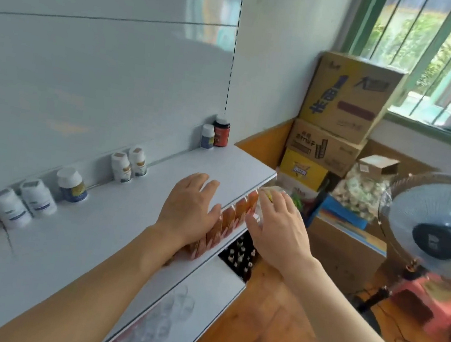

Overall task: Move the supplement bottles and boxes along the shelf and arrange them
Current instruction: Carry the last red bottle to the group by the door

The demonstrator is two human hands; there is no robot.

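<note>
A row of orange boxes [229, 223] stands along the very front edge of the white shelf [94, 239]. The left hand [189, 209] lies flat behind the row, fingers straight and released, their tips pointing toward the far end of the shelf and the thumb side touching the boxes' back faces. The right hand [274, 226] sits on the open side of the row, fingers loosely extended over the front faces; it seems to press rather than grasp, though whether its fingertips curl round the farthest box cannot be told. Something pale with a yellow patch shows just beyond those fingertips, too blurred to name.

The risk is plain: the boxes have no shelf in front of them, so if the left hand pushes harder than the right one holds, the row tips off toward the lower shelf [210, 298] and the floor. A slide along the edge could also fan the thin boxes open, letting the end ones topple sideways.

The bottles [72, 185] stand against the back wall, well beyond the left hand's knuckles, untouched; a sweeping forearm could still knock the nearest ones.
</note>
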